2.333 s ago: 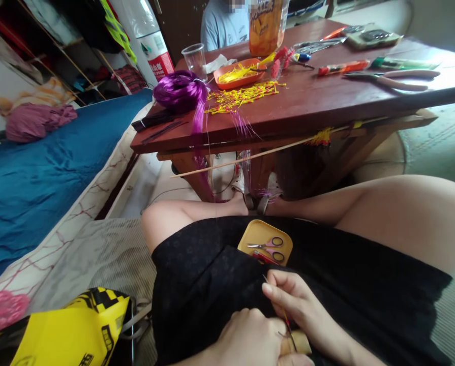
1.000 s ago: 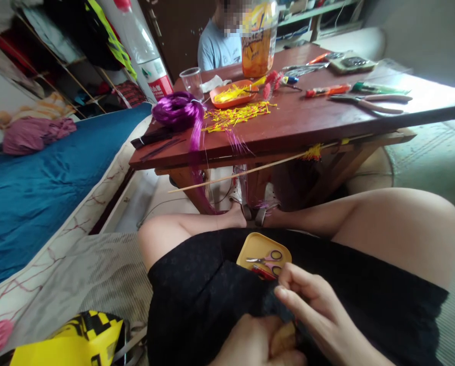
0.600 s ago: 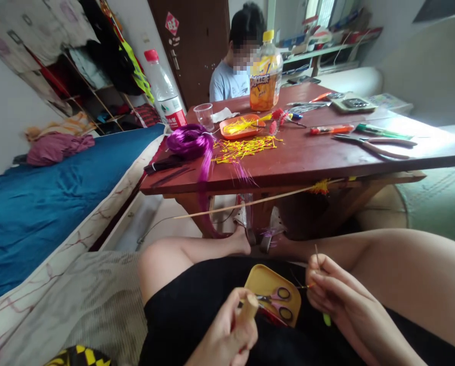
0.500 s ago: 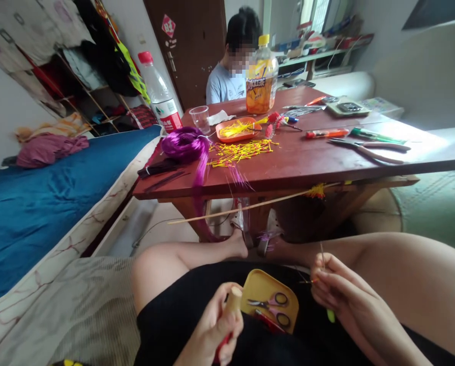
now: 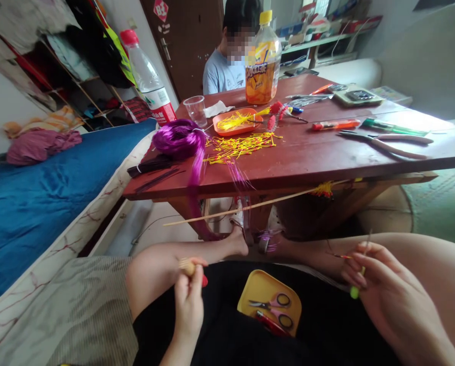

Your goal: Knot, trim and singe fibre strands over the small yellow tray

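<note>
My left hand is closed round a short, pale wooden piece, held above my left thigh. A red part shows at its side; I cannot tell whether the two are joined. Over my right thigh, my right hand pinches a thin tool with a bright green end and a slim metal-looking tip pointing up. From the same fingers a thin dark strand with an orange part sticks out to the left. Between the hands, a yellow tray on my lap carries pink-handled scissors and a red object.
Ahead stands a red-brown table with a purple thread bundle, yellow stamens, an orange dish, pliers and bottles. A thin stick juts out below its edge. Another person sits beyond.
My left hand has moved left and up with the wooden piece, which has turned. My right hand has moved right, still holding the green-ended tool. The view has shifted slightly.
</note>
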### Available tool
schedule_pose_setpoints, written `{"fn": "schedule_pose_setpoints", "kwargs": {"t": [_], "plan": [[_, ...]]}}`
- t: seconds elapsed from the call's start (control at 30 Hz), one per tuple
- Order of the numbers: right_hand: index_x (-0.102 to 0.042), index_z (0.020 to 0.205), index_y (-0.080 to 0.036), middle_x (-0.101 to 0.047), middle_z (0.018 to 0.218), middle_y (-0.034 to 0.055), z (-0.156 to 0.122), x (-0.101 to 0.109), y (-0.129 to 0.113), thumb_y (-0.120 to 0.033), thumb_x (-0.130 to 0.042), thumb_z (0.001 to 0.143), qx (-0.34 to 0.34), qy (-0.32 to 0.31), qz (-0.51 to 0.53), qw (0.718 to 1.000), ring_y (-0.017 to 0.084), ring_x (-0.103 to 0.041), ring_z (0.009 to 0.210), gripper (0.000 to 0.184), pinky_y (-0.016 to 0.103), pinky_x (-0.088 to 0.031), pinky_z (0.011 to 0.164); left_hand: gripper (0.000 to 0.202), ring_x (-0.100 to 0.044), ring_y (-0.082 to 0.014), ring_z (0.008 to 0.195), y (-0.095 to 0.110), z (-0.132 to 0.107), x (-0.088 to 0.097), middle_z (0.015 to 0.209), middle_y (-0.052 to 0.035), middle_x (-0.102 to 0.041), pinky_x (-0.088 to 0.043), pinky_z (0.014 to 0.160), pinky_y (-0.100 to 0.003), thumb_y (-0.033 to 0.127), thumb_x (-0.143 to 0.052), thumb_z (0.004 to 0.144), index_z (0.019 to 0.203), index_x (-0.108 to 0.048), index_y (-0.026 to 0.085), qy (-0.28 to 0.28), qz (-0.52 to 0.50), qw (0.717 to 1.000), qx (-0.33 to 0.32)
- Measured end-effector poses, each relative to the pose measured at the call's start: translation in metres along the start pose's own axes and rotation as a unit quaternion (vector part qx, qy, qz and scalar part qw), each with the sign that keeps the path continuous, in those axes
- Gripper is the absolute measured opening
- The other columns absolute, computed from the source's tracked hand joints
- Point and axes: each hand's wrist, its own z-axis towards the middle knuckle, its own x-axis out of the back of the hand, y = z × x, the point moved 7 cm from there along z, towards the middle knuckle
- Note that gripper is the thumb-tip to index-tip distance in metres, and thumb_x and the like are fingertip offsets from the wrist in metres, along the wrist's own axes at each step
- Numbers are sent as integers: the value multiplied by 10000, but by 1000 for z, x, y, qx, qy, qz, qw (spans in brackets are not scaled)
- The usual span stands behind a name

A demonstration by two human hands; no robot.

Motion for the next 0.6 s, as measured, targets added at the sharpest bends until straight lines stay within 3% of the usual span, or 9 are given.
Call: {"fn": "schedule_pose_setpoints", "kwargs": {"t": [0.13,0.27,0.43,0.6], "plan": [[-561,710,-205,-442,540,-65,-6,-14,12,-229,-728,606,-70,-58,0,996,60,-306,446,197,154,-312,396,70,-594,-253,848,-11,-4,-56,811,-66,-650,-417,833,-386,178,-538,732,747,-603,197,-174,181,968,-9],[-545,754,-198,-454,558,-69,-23,-36,29,-234,-710,668,-130,-107,21,986,49,-298,444,189,147,-293,409,286,-575,-283,962,-27,-11,-88,936,-129,-643,-394,856,-450,10,-405,755,875,-624,149,-246,325,913,6],[-521,746,-191,-412,516,-87,-33,-48,45,-237,-686,691,-152,-116,45,981,38,-266,414,180,147,-233,403,396,-533,-287,1029,-35,-9,-87,1048,-175,-600,-391,851,-441,-12,-268,813,1004,-596,101,-242,424,872,31],[-500,745,-199,-403,498,-94,-35,-50,52,-250,-687,677,-154,-106,40,981,48,-259,411,205,165,-212,414,404,-523,-293,1054,-31,-6,-80,1132,-192,-578,-386,851,-412,5,-329,793,1114,-558,92,-236,427,872,39]]}}
